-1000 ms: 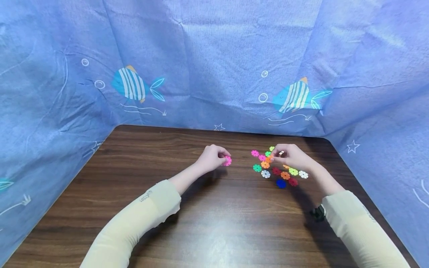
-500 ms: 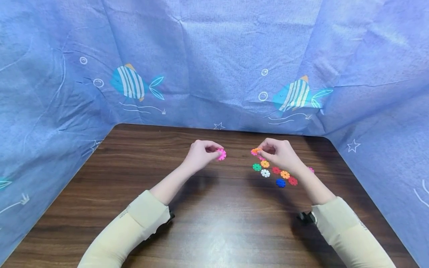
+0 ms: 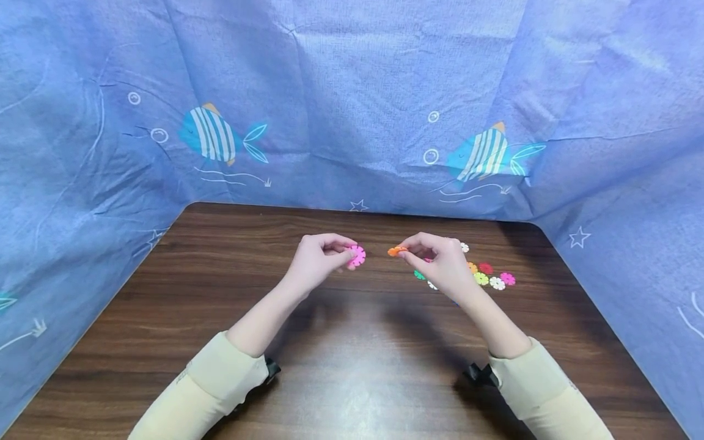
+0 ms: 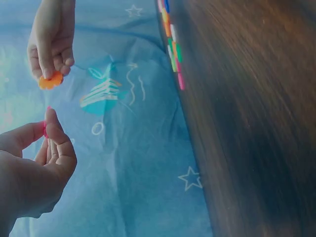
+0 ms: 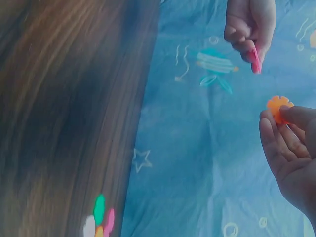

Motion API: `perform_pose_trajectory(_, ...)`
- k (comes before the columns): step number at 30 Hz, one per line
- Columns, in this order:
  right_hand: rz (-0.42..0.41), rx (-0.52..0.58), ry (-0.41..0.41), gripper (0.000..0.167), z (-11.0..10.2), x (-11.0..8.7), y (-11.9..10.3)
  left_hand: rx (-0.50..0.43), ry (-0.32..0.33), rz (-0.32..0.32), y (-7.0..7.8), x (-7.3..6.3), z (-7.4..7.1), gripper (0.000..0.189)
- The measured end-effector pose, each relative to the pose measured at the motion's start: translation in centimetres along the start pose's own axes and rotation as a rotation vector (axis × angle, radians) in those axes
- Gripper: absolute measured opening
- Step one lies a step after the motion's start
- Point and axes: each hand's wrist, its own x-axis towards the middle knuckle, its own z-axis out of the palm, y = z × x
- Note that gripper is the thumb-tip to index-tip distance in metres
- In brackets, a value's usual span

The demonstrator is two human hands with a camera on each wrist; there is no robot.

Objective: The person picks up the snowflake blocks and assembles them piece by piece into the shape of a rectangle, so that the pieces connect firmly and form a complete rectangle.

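My left hand (image 3: 316, 260) pinches a pink flower-shaped disc (image 3: 358, 255) between thumb and fingers, its notched face turned toward the head view. In the left wrist view that pink disc (image 4: 46, 129) shows nearly edge-on. Facing it, my right hand (image 3: 442, 263) pinches an orange flower-shaped disc (image 3: 396, 251), held rather flat. The right wrist view shows the notched rim of the orange disc (image 5: 279, 108) under the thumb. Both discs are raised off the table, with a small gap between them.
Several loose flower discs, among them a yellow-green one (image 3: 481, 278), a pink one (image 3: 508, 279) and a red one (image 3: 486, 268), lie on the brown wooden table (image 3: 352, 348) at right. My right hand hides some. A blue fish-print cloth (image 3: 352, 110) hangs behind the table.
My right hand has lifted the orange disc off the pile and carried it left toward the pink one. My left hand has shifted slightly left, still holding the pink disc.
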Motion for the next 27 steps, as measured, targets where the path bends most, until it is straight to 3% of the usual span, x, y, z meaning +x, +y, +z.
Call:
perform_pose_trajectory(5, -0.034, 0.049, 0.015, 0.009, 1.3, -0.2, -0.2, -0.055, 0.002, -0.006, 0.2, -1.0, 0.1, 0.021)
perform_pose_trajectory(15, -0.222, 0.065, 0.071, 0.016, 3.2, -0.4, -1.1, -0.149, 0.030, 0.082, 0.6, -2.5, 0.5, 0.018)
perform_pose_trajectory(20, -0.264, 0.095, 0.082, 0.019, 3.7, -0.5, -1.4, -0.141, 0.043, 0.083, 0.5, -2.9, 0.7, 0.018)
perform_pose_trajectory(27, -0.304, 0.041, 0.112, 0.017, 4.2, -0.9, -1.4, -0.169, 0.041, 0.092, 0.2, -3.4, 1.0, 0.018)
